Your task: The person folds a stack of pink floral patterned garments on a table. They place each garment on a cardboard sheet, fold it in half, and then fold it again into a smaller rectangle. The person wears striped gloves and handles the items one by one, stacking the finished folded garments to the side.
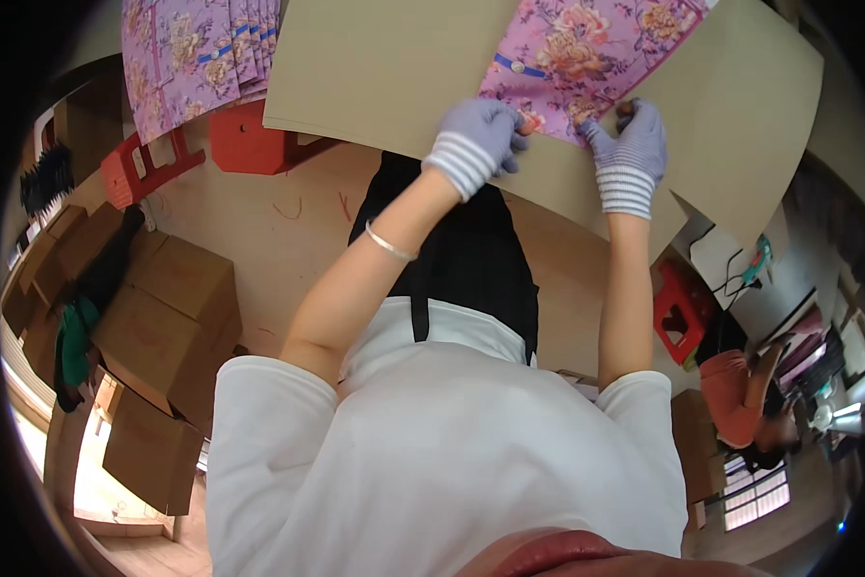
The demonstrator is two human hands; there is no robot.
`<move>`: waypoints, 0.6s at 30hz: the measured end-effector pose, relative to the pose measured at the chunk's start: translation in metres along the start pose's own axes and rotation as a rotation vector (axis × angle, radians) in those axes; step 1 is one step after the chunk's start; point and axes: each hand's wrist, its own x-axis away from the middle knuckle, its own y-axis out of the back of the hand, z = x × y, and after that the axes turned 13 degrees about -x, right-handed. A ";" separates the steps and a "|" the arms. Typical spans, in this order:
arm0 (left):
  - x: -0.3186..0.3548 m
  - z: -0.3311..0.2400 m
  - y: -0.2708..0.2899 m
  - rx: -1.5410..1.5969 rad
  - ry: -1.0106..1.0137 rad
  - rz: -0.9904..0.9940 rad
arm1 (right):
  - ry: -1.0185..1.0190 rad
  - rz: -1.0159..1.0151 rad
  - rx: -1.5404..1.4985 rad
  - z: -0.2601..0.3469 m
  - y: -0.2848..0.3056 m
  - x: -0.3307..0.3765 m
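Note:
A pink-purple floral-printed piece (586, 67) lies on the large grey-beige board (375, 77) in front of me. It is flat, with a blue band across it; its exact kind I cannot make out. Both hands wear lavender gloves with white-striped cuffs. My left hand (479, 135) is closed at the piece's near left corner, fingers curled over the board's edge. At the near right corner, my right hand (631, 144) pinches the piece's edge between thumb and fingers.
Overlapping floral-printed pieces (197, 58) lie in a stack at the far left. Red plastic stools (250, 139) stand below. Cardboard boxes (163, 317) are piled on the left. To the right are another red stool (678, 313) and a person in an orange top (726, 394).

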 end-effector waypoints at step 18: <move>-0.234 -0.213 0.085 0.463 -0.230 0.221 | -0.164 0.073 0.021 -0.001 0.004 -0.007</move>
